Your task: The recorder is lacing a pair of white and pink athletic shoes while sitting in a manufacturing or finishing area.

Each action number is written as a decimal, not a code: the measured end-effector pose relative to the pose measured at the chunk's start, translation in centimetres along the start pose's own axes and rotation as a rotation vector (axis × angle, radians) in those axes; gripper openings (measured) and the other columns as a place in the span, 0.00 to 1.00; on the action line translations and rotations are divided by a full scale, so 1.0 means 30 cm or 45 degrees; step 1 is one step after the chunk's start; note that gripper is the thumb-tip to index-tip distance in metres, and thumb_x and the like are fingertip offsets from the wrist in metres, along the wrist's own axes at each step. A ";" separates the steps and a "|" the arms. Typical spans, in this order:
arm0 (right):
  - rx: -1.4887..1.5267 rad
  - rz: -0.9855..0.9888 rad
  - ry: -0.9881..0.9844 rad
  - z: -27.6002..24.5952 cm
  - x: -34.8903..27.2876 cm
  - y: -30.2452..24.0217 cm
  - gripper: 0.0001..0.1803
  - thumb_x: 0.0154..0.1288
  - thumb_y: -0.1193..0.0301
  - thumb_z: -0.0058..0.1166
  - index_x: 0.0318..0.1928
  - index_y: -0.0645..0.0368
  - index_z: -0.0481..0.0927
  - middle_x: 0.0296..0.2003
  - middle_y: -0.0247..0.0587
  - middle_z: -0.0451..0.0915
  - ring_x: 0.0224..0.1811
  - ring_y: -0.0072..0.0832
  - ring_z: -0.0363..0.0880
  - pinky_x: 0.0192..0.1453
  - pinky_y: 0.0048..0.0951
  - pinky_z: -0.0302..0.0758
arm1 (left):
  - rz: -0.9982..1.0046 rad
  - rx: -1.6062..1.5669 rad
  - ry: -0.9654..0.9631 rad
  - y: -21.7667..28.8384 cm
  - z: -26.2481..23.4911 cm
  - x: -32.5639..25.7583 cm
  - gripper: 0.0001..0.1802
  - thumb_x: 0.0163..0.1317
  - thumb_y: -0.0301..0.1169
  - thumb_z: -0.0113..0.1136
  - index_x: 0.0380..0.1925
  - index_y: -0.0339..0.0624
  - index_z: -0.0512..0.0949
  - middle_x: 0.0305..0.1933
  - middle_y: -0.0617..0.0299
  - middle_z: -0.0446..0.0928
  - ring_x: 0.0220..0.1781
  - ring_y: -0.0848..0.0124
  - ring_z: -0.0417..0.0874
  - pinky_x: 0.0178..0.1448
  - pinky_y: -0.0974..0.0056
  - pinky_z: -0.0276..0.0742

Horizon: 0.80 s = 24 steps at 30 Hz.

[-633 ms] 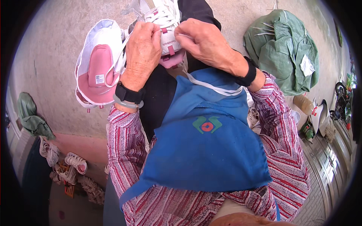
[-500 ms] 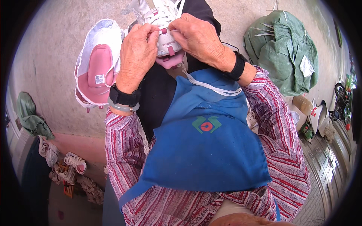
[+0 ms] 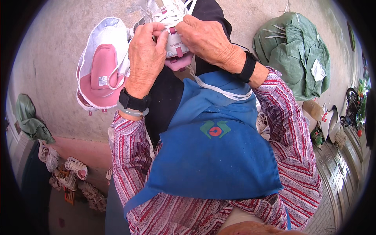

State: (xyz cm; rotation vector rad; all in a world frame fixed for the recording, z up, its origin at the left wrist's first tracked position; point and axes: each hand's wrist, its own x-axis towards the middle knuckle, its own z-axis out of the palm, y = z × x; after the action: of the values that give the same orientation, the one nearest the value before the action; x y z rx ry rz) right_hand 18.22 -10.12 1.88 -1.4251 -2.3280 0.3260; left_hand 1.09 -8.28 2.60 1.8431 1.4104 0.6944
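Forearms come up from below in striped sleeves (image 3: 131,147), black bands on both wrists, elbows bent out, wrists angled inward. Left hand (image 3: 148,56) is back-up, thumb and forefinger close together at the near side of the laces; can't tell if a strand is between them. Right hand (image 3: 209,41) is curled, knuckles up, fingertips tucked under at the other side; grip hidden, can't tell what it has. Work is a white shoe upper (image 3: 175,46) at top centre, between the hands, just beyond the apron. Pink loops run down its middle, pink padded section at the near end, white laces (image 3: 169,17) crossing in rows at the far end. Hands cover both its flanks; picture edge cuts its far end. Blue apron (image 3: 219,168) fills the lap, loose white lace bundle (image 3: 225,93) across its upper part. Dark trousers (image 3: 163,88) either side of the work. Second upper (image 3: 105,66), white with pink insole and lining, sits left of left hand. Green sack (image 3: 290,58) on the floor (image 3: 243,9) to the right. Farther out: green cloth (image 3: 31,121) and stacked shoes (image 3: 76,167) lower left.
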 end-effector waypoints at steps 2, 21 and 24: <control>0.090 -0.044 -0.015 -0.036 -0.012 0.021 0.10 0.49 0.72 0.58 0.33 0.58 0.74 0.29 0.41 0.73 0.27 0.39 0.79 0.26 0.35 0.75 | 0.042 0.020 0.078 0.017 0.001 -0.033 0.05 0.55 0.25 0.59 0.32 0.38 0.75 0.29 0.57 0.74 0.31 0.63 0.77 0.37 0.61 0.73; 0.769 0.480 -0.176 -0.253 -0.071 0.027 0.09 0.70 0.66 0.42 0.38 0.59 0.68 0.28 0.27 0.62 0.29 0.15 0.57 0.32 0.17 0.59 | 0.529 -0.630 -0.729 0.367 0.246 -0.251 0.07 0.57 0.26 0.53 0.34 0.36 0.76 0.30 0.53 0.71 0.32 0.57 0.76 0.35 0.58 0.72; 0.947 0.614 -0.340 -0.240 -0.056 0.049 0.11 0.71 0.66 0.45 0.37 0.62 0.70 0.26 0.27 0.63 0.29 0.15 0.60 0.34 0.19 0.63 | 0.343 -0.584 -0.378 0.249 0.175 -0.250 0.11 0.61 0.29 0.51 0.31 0.32 0.79 0.41 0.51 0.73 0.38 0.62 0.76 0.47 0.66 0.72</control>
State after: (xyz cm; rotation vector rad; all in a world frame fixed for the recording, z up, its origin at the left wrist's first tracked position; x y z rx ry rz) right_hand 23.26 -10.97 7.40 -1.5547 -1.6798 1.4164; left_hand 7.55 -17.80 5.34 1.6908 0.7447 0.7647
